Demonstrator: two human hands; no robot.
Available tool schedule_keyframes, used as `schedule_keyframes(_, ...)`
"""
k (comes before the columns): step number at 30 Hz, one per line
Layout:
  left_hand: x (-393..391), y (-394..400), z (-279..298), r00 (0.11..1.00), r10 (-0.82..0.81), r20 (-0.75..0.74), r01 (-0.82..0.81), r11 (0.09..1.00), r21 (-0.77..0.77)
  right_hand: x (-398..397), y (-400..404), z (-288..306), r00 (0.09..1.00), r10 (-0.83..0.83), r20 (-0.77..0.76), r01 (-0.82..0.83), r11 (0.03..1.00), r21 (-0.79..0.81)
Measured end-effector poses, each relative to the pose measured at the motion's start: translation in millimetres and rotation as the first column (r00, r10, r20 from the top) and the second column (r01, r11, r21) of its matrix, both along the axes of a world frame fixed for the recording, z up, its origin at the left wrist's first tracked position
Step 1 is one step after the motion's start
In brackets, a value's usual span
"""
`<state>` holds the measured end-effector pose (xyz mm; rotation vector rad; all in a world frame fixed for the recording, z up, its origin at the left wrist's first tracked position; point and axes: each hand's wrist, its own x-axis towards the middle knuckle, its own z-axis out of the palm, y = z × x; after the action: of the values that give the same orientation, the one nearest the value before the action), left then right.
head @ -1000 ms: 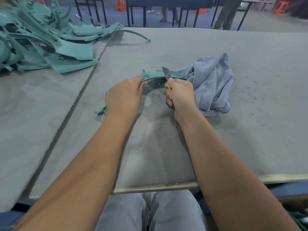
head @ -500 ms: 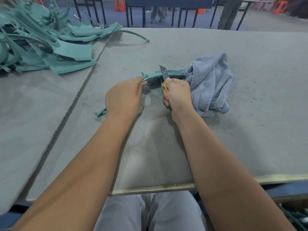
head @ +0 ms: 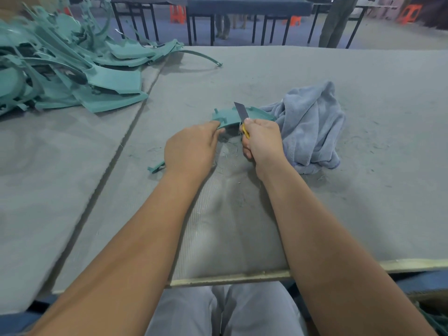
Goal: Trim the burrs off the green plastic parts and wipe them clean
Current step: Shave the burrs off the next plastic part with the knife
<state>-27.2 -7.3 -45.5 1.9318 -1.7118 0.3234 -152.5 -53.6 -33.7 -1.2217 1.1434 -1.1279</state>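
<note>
Far left, a heap of green plastic parts [head: 72, 76] is piled on the grey felt-covered counter [head: 363, 202]. At centre, one curved green part [head: 229, 116] is held over the counter; its near end is gripped by the left hand [head: 191, 147], fingers curled round it. A yellow-handled knife [head: 243, 118] is clenched in the right hand [head: 263, 141], blade laid against the part's edge. Thin green shavings [head: 230, 149] are scattered between the hands. Just right, a crumpled blue-grey cloth [head: 312, 124] is lying beside the part.
</note>
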Motion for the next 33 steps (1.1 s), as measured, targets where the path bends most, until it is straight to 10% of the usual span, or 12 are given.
schedule_keyframes(10, 5.9, -3.8, 1.2, 0.994, 0.063, -0.095, -0.07, 0.995, -0.076, -11.3, -2.4, 0.6, 0.95, -0.155, 0.269, 0.145, 0.988, 0.059)
schedule_keyframes(26, 3.4, -6.5, -1.0, 0.995, 0.07, -0.07, -0.075, 0.995, -0.068, 7.4, 3.4, -13.7, 0.996, 0.003, -0.085, -0.022, 0.975, -0.22)
schedule_keyframes(33, 3.8, -3.6, 0.3, 0.99, 0.065, -0.124, -0.078, 0.991, -0.106, 1.7, -1.2, -13.9, 0.992, -0.125, 0.028, 0.128, 0.983, -0.132)
